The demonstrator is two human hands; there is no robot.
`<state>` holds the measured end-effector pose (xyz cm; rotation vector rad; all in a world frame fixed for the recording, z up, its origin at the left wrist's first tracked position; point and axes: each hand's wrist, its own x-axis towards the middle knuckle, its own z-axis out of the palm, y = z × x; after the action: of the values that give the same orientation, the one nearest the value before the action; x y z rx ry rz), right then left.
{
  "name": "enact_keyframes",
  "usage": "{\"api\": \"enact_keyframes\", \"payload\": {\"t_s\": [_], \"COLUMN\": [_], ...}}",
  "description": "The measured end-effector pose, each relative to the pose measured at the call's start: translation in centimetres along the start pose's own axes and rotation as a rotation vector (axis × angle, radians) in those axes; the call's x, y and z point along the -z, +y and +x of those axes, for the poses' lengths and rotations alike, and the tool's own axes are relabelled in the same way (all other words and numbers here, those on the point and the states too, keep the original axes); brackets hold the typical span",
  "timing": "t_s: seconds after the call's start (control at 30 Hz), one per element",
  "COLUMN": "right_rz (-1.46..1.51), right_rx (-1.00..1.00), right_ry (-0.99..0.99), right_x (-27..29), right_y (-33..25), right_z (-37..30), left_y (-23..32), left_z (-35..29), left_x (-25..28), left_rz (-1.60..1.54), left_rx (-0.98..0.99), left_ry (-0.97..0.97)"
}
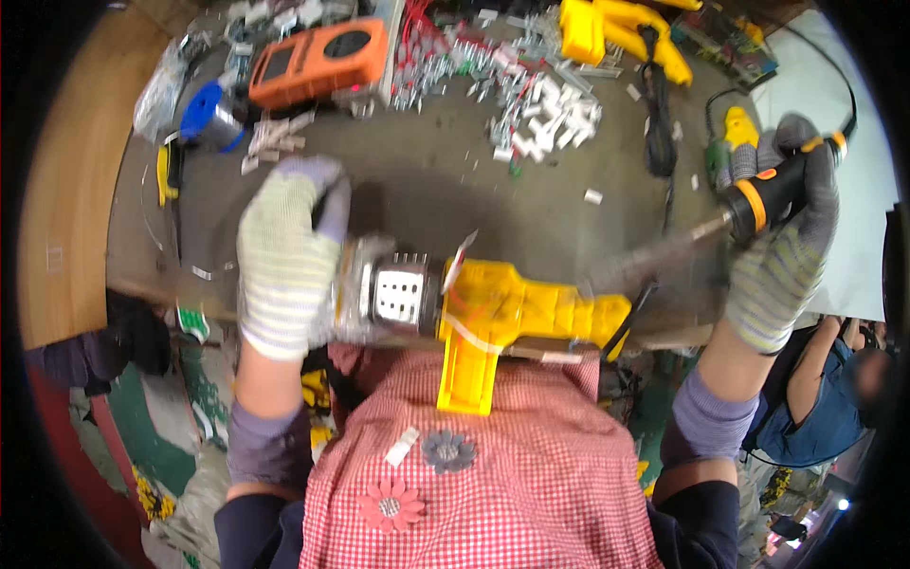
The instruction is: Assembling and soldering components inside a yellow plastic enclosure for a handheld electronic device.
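yellow casing [507, 303] lies at the near edge of the bench [569, 223]; the right hand [782, 247] grips a soldering iron [779, 192], the left hand [289, 256] curls beside a metal part [400, 296], its hold unclear.

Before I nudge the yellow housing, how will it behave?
The yellow housing is probably stiff: its moulded walls hold their shape. Likely light for its size, since it looks like a hollow plastic shell. Pushed toward the checked apron, it could tip off, as its handle section overhangs the edge of the table.
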<state>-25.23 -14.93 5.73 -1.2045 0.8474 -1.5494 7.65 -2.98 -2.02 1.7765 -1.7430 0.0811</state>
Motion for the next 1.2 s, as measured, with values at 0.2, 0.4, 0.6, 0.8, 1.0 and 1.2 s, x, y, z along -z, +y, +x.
{"api": "enact_keyframes", "payload": {"t_s": [0.2, 0.4, 0.6, 0.8, 1.0, 1.2], "right_rz": [-0.602, -0.744, -1.173, -1.414, -1.497, -0.775], "right_rx": [0.500, 0.988, 0.880, 0.851, 0.776, 0.157], "right_ry": [-0.337, -0.432, -0.480, -0.636, -0.554, -1.073], "right_x": [-3.7, -7.7, -8.9, -8.4, -6.5, 0.7], "right_y": [3.2, 9.7, 13.3, 10.0, 9.0, 0.2], "right_z": [2.7, 11.2, 13.7, 11.4, 8.5, -3.8], "left_y": [0.5, 0.5, -0.5, -0.3, 0.3, 4.1], "left_z": [-0.1, 0.2, 0.4, 0.4, -0.5, -3.1], "left_x": [-0.6, -0.8, -1.2, -1.1, -0.2, 3.5], "left_rz": [0.024, 0.006, 0.020, -0.007, 0.034, -0.032], "left_rx": [0.012, -0.014, -0.096, -0.063, 0.002, -0.086], "left_ry": [-0.005, 0.025, 0.045, -0.011, 0.084, -0.028]}}
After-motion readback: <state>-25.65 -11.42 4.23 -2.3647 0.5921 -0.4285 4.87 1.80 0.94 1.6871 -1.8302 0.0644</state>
